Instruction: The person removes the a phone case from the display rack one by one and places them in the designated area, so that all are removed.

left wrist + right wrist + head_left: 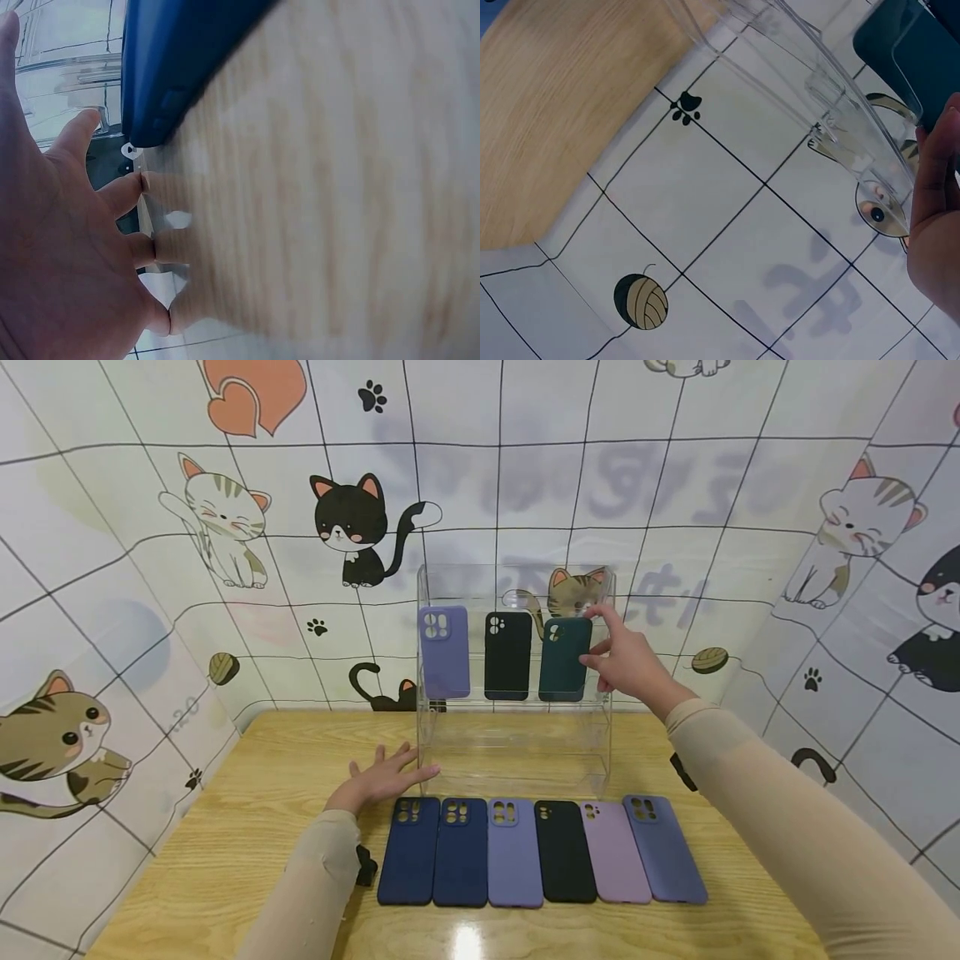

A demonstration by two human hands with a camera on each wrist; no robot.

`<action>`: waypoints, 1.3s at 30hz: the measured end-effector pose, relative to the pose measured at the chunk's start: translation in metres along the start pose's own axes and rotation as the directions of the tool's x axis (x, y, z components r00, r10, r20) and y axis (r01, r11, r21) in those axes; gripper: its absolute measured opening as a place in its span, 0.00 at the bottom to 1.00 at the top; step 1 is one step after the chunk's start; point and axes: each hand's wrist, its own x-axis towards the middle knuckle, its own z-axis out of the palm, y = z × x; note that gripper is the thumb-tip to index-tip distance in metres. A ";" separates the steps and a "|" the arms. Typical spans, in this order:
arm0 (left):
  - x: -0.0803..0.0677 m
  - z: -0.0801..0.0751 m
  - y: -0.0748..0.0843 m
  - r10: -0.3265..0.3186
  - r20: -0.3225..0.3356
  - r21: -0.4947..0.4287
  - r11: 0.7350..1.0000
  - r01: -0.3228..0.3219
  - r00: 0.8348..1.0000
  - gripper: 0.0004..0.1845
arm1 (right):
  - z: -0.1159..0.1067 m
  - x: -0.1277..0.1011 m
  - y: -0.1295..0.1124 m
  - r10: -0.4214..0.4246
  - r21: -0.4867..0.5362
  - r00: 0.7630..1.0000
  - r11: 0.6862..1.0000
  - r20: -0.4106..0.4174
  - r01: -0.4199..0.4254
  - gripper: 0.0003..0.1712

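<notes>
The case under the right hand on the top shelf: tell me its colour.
Dark teal case, touched by the right hand; clearest in the head view.

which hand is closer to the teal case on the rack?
Right. The right hand holds the teal case by its right edge on the rack's top shelf; the left hand rests flat on the table by the rack's base.

The wooden table (247,827) carries a clear rack (517,752) and six phone cases (540,852).
</notes>
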 end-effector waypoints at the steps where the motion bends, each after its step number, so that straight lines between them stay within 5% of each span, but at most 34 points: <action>1: 0.000 0.000 0.000 0.000 0.000 0.000 1.000 0.000 1.000 0.55 | 0.002 -0.001 0.001 -0.003 0.004 1.000 1.000 -0.005 0.003 0.43; 16: 0.001 0.001 -0.001 -0.002 -0.003 0.003 1.000 0.002 1.000 0.57 | 0.018 0.000 0.010 -0.018 -0.012 0.999 1.000 -0.038 0.018 0.54; 39: 0.001 0.001 -0.001 0.000 -0.003 -0.010 1.000 0.000 1.000 0.55 | 0.025 -0.002 0.006 -0.150 -0.087 0.979 0.986 -0.139 0.139 0.47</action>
